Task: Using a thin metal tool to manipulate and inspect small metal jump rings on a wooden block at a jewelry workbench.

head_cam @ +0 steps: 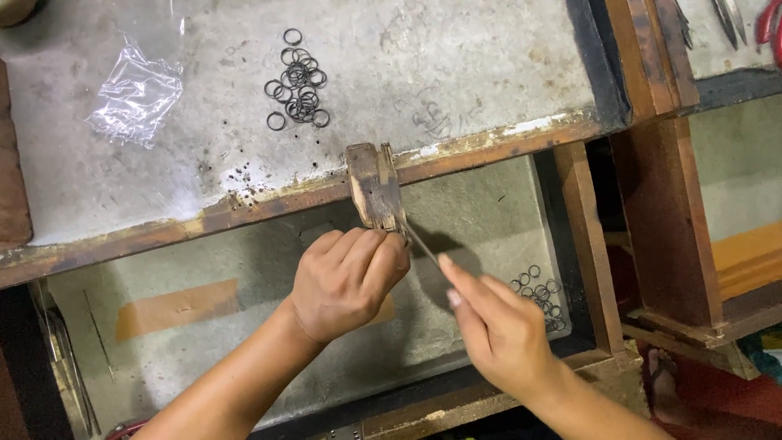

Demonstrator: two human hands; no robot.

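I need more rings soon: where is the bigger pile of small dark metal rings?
The bigger pile of small dark metal rings lies on the grey worktop, upper centre-left of the head view, right of the crumpled clear plastic bag.

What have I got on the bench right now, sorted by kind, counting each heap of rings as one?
Ring piles: 2, one on the bench top, one in the tray
Wooden bench peg: 1
Thin file-like tool: 1
Clear plastic bag: 1
Hands: 2, left hand, right hand
Total: 7
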